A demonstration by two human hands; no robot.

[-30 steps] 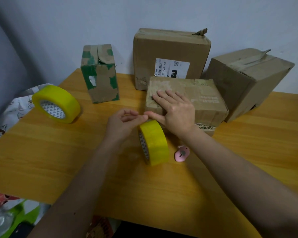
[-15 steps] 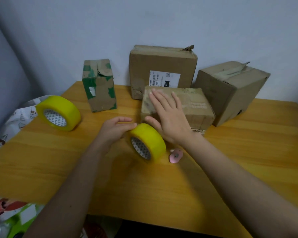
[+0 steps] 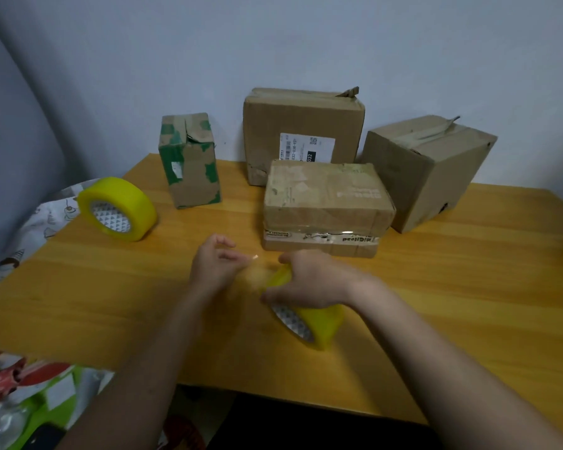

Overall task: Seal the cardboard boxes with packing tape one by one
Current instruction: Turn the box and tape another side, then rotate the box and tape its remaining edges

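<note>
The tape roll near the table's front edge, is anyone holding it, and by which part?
Yes. The right hand grips the tape roll over its top outer rim, while the left hand pinches the tape's loose end.

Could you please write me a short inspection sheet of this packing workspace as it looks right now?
Surface: wooden table, boxes along the wall side.
Job's things: four cardboard boxes; flat box nearest, on another box; tape roll in use; spare roll at left.
Clutter: patterned cloth and bright packaging off the left edge.
Hands: right hand grips the roll; left hand pinches the tape end.
Cables: nothing seen.
Surroundings: plain wall.
</note>
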